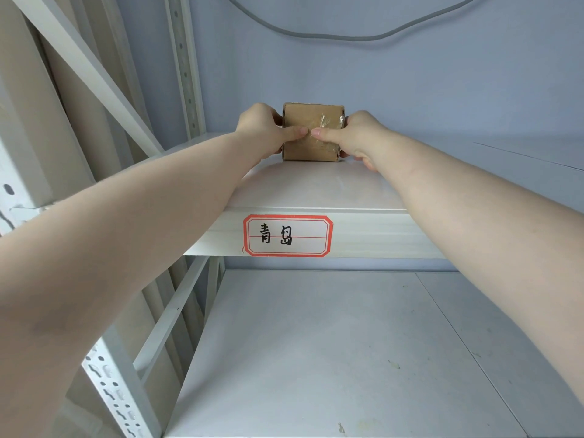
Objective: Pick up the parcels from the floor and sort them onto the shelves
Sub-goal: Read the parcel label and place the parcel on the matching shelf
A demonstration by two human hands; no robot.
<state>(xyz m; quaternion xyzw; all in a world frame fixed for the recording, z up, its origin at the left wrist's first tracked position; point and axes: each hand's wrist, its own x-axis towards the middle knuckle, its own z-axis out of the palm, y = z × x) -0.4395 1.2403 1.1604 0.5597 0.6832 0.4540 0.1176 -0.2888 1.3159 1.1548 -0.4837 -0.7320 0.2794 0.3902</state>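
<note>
A small brown cardboard parcel (311, 121) with clear tape on it rests on the upper white shelf (316, 188), toward the back. My left hand (268, 131) grips its left side and my right hand (357, 137) grips its right side. Both thumbs press on the near face and almost meet in the middle. The fingers behind the parcel are hidden. A red-bordered label (287, 235) with handwritten characters is stuck on the shelf's front edge, below the parcel.
A lower white shelf (331, 343) lies beneath. Perforated metal uprights (183, 64) and a diagonal brace (94, 74) stand at the left. A grey cable (347, 36) hangs along the blue back wall.
</note>
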